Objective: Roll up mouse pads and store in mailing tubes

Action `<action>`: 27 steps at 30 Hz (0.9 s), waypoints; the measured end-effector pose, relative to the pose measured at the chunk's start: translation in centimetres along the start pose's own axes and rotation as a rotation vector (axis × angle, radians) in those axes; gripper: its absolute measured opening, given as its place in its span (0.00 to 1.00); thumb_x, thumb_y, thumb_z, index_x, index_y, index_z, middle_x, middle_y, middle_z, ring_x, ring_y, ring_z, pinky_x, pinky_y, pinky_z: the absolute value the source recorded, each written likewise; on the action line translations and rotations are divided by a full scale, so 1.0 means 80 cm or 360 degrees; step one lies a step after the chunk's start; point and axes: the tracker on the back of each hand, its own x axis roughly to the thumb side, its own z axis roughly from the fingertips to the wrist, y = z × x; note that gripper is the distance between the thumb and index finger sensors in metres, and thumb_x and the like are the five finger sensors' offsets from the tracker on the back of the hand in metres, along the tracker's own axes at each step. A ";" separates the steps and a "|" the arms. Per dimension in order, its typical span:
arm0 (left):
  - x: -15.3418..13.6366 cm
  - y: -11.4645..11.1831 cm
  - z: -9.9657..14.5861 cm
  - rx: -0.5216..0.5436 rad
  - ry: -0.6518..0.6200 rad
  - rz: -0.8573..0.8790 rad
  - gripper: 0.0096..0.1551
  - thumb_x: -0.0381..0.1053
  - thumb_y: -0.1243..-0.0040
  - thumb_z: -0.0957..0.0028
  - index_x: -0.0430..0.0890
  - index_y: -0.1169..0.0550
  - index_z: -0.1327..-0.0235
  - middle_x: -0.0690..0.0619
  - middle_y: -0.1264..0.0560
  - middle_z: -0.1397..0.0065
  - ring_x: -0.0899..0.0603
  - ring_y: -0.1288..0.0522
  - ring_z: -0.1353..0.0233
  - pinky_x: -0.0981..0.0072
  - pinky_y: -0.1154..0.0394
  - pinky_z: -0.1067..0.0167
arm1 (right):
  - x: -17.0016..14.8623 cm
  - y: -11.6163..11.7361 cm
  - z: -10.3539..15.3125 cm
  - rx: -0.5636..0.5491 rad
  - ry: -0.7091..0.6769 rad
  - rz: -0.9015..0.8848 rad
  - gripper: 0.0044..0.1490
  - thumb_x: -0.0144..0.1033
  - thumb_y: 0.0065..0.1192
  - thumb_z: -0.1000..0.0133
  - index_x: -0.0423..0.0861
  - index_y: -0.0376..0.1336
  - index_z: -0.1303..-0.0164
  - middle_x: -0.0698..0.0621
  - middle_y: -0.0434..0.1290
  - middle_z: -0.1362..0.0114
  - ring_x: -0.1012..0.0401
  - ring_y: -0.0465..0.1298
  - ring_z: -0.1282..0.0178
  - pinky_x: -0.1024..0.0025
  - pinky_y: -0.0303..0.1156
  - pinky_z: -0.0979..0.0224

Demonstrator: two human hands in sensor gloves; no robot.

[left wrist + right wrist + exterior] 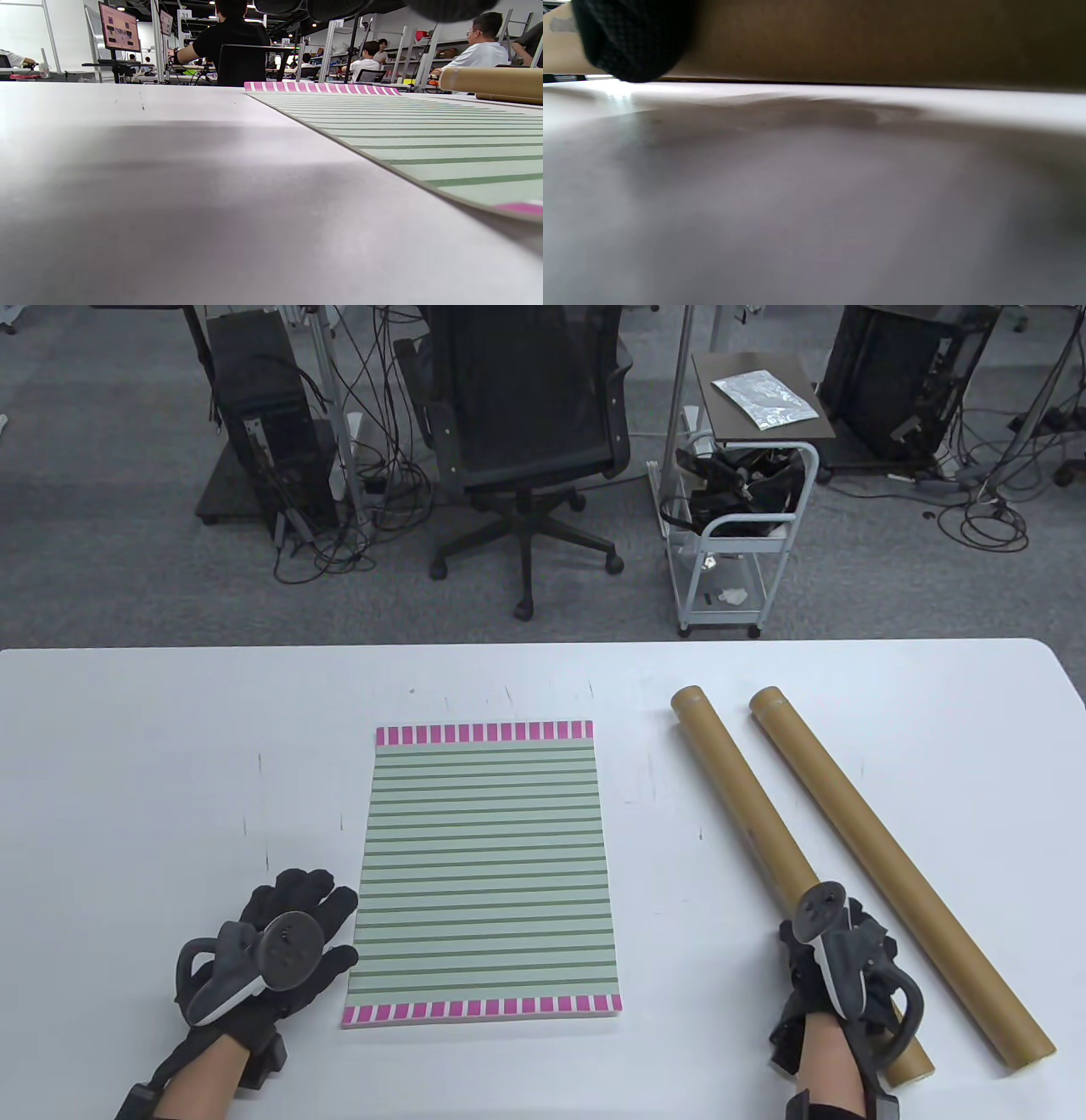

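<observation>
White worktop (127, 729). One mouse pad (485, 874), green-striped with pink end bands, flat at centre. Two brown mailing tubes (899, 869), side by side, right of the pad. Left hand (284, 937): fingers relaxed, holding nothing, just beside the pad's left edge. Right hand (836, 976): on the nearer tube (747, 806); grip cannot be told.

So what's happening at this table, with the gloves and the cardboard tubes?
A person in sensor gloves is about to roll up a mouse pad and store it in a tube. The striped mouse pad lies flat and unrolled on the white table. The left hand rests open beside the pad's near left corner. The right hand sits on the nearer mailing tube; a second tube lies beside it.
</observation>
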 end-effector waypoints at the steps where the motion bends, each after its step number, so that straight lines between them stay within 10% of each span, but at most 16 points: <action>1: 0.000 -0.001 -0.001 -0.0007 0.0002 0.0000 0.42 0.71 0.48 0.58 0.69 0.40 0.26 0.64 0.49 0.14 0.49 0.54 0.12 0.52 0.51 0.13 | -0.003 0.000 -0.002 0.0016 0.0006 -0.0004 0.50 0.59 0.64 0.52 0.47 0.55 0.22 0.48 0.67 0.27 0.49 0.68 0.32 0.48 0.64 0.26; 20: 0.012 0.007 0.004 0.0102 -0.0089 -0.0052 0.40 0.70 0.48 0.59 0.69 0.37 0.27 0.66 0.46 0.15 0.51 0.51 0.12 0.53 0.49 0.12 | 0.002 0.003 -0.002 0.0084 -0.0133 0.0047 0.54 0.59 0.59 0.50 0.41 0.53 0.18 0.41 0.64 0.23 0.42 0.67 0.30 0.42 0.63 0.27; 27: 0.011 0.006 0.002 0.0074 -0.0101 -0.0010 0.40 0.70 0.48 0.59 0.69 0.37 0.27 0.66 0.45 0.15 0.50 0.51 0.12 0.52 0.48 0.12 | 0.009 -0.051 -0.001 -0.0037 -0.0288 0.0208 0.54 0.63 0.54 0.50 0.40 0.56 0.19 0.40 0.69 0.25 0.42 0.71 0.32 0.42 0.67 0.29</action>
